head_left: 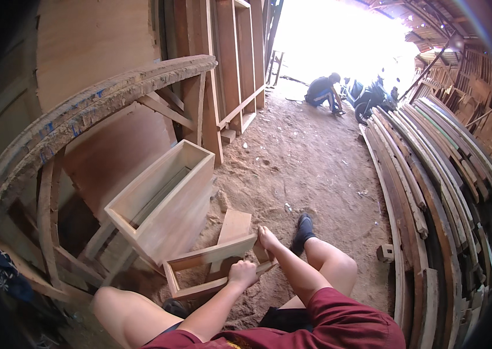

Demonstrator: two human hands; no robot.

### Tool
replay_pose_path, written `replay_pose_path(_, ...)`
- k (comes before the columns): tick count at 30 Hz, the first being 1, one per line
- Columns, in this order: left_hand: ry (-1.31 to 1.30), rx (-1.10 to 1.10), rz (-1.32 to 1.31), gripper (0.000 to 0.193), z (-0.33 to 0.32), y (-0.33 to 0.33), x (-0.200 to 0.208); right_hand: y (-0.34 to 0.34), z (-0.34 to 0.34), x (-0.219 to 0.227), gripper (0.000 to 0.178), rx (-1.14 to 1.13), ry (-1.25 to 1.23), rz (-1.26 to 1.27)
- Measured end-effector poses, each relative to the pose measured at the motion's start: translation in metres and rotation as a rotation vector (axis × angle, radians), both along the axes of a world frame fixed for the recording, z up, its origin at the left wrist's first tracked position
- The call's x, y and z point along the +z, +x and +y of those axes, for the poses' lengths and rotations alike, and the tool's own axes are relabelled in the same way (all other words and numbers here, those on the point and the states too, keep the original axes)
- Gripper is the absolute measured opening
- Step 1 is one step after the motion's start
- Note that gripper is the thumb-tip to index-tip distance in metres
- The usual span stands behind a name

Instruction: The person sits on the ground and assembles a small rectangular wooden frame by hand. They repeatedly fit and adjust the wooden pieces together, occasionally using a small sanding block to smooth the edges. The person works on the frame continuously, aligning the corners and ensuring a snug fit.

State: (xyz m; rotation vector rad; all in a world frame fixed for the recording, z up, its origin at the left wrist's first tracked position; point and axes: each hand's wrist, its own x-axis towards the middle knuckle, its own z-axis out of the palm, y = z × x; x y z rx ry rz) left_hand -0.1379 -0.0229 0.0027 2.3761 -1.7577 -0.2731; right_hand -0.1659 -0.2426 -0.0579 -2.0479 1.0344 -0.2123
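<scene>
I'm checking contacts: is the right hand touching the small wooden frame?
Touching: the head view shows the right hand gripping the wooden frame at its right end.

Single view: a wide fisheye, worn on the head, upright, looking down and forward over the wearer's own shirt (344,320). Left hand (243,273), right hand (267,237) and wooden frame (199,288) are at close range, below centre. Floor (310,168) recedes to a distant bright opening (339,49), top. Planks (432,192) bow along the right; dark rim borders the field.

2 hands (243,273); 1 wooden frame (211,253); 1 wooden box (173,212); 1 co-worker (319,92)
</scene>
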Motion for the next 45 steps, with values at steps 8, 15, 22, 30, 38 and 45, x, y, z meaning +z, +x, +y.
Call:
replay_pose_path(8,-0.139,-0.02,-0.043,0.024,-0.002,-0.004,-0.02,-0.073,0.026,-0.008,0.039,0.22,-0.347,0.156)
replay_pose_path(15,-0.12,-0.013,0.009,0.029,0.001,-0.005,-0.003,-0.056,0.019,0.007,0.043,0.008,-0.085,0.027)
replay_pose_path(22,-0.07,-0.038,0.002,0.032,-0.003,-0.007,0.005,-0.02,-0.032,0.026,0.034,-0.146,-0.157,-0.012)
replay_pose_path(30,-0.035,0.056,0.041,0.027,-0.007,0.004,0.002,-0.074,0.013,0.067,0.044,0.001,0.047,-0.034)
replay_pose_path(38,-0.007,0.038,0.076,0.031,-0.01,0.005,0.005,-0.114,0.066,0.054,0.042,-0.02,-0.002,0.017)
replay_pose_path(45,-0.013,0.031,0.111,0.024,-0.011,0.004,0.009,-0.098,0.052,0.051,0.041,-0.041,-0.088,0.025)
